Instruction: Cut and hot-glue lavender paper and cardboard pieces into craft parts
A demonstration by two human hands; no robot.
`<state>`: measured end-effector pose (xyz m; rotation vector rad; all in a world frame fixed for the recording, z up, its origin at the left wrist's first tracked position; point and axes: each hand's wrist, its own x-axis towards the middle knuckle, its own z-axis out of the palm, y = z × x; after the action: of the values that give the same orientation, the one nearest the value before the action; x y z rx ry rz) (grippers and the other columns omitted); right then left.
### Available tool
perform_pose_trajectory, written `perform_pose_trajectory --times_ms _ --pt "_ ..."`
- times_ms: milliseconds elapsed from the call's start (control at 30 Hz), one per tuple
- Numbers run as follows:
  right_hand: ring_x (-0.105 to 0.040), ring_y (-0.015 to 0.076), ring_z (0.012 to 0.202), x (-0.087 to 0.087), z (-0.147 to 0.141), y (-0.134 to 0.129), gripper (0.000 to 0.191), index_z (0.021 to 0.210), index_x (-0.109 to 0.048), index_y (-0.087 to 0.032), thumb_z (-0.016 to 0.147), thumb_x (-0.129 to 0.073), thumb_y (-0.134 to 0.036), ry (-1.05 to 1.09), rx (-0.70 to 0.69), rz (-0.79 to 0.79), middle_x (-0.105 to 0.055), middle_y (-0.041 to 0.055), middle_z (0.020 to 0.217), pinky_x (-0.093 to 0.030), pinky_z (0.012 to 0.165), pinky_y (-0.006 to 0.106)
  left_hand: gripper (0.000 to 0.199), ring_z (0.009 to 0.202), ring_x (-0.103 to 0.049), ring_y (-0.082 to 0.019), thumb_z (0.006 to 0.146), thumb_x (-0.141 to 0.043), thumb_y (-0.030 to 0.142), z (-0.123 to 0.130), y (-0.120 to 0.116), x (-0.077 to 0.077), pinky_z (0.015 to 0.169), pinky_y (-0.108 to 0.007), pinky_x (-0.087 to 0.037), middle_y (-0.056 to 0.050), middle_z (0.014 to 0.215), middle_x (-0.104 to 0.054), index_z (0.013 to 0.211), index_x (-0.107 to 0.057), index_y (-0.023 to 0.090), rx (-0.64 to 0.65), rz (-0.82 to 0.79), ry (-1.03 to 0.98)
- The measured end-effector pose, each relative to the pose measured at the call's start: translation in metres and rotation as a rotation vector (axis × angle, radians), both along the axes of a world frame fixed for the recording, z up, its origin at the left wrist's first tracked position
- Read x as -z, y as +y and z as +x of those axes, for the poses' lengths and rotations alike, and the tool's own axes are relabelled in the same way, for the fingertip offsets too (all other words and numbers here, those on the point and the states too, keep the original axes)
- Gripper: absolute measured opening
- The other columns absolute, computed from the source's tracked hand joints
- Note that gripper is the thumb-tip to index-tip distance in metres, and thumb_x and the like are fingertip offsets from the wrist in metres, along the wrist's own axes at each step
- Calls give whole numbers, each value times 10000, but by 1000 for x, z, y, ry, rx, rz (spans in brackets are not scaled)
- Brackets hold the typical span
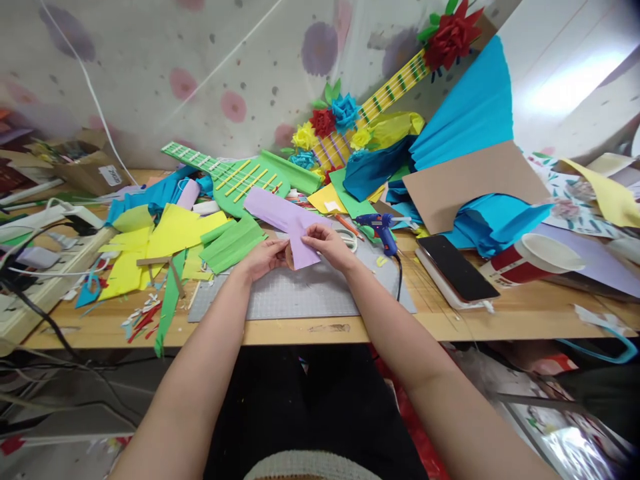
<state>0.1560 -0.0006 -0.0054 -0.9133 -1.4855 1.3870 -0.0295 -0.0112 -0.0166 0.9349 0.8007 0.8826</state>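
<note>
A strip of light purple crepe paper (277,212) is between my hands above the grey cutting mat (300,303). My left hand (265,259) pinches at its near left edge, where a small brown piece, apparently cardboard, shows against the paper. My right hand (330,245) grips the paper's right side with thumb and fingers together. The paper's far end slants up to the left, beside a green paper guitar (250,180) with yellow strips. Just right of my right hand lies a blue glue gun (383,232), and white-handled scissors (347,240) are partly hidden behind that hand.
Yellow crepe paper (130,257) and green crepe paper (233,243) lie on the left. A yellow flowered guitar (395,93) leans at the back. On the right are brown cardboard (475,183), a phone (457,267) and a paper cup (533,260). The glue gun's cord crosses the mat.
</note>
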Motion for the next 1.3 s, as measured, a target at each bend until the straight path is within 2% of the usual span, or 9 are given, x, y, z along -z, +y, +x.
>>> perform_pose_trajectory --times_ms 133,367,633,900,1033,1300 --pt "-424 82 631 -1 -3 -4 348 743 -495 -186 596 -696 -429 -36 -6 33 -479 -44 705 -309 568 216 150 540 -592 -115 758 -631 238 0 1 2 553 -236 -514 -55 631 -651 726 -676 100 -18 15 40" --pt "-371 79 561 0 -8 -5 318 738 -492 -194 627 -659 -440 -139 4 39 -460 -51 638 -270 519 216 136 547 -589 -120 747 -626 214 1 -2 -3 543 -237 -518 -71 639 -657 708 -685 97 -28 7 40" --pt "-366 83 545 1 -12 -7 301 740 -488 -200 643 -641 -441 -158 18 33 -465 -50 625 -252 502 221 128 560 -598 -116 760 -599 183 3 -2 -5 563 -234 -521 -69 666 -670 723 -694 105 -25 -7 14" --pt "-389 75 585 7 -9 -4 347 820 -451 -207 645 -671 -411 -151 38 86 -467 -46 745 -293 521 217 137 553 -600 -116 774 -564 148 1 0 -2 555 -234 -524 -70 663 -670 733 -688 108 -51 -15 35" --pt "-406 59 594 9 -5 -3 382 834 -438 -203 619 -704 -374 -112 -10 62 -466 -45 812 -321 542 212 130 578 -615 -133 769 -574 157 -1 1 0 564 -250 -528 -78 706 -683 795 -694 115 -49 -15 26" --pt "-434 70 575 5 -4 -8 420 814 -428 -202 561 -736 -337 16 -32 -87 -467 -79 648 -315 553 212 119 554 -605 -119 752 -610 196 1 0 -3 556 -229 -512 -59 673 -682 791 -682 110 -76 -14 26"
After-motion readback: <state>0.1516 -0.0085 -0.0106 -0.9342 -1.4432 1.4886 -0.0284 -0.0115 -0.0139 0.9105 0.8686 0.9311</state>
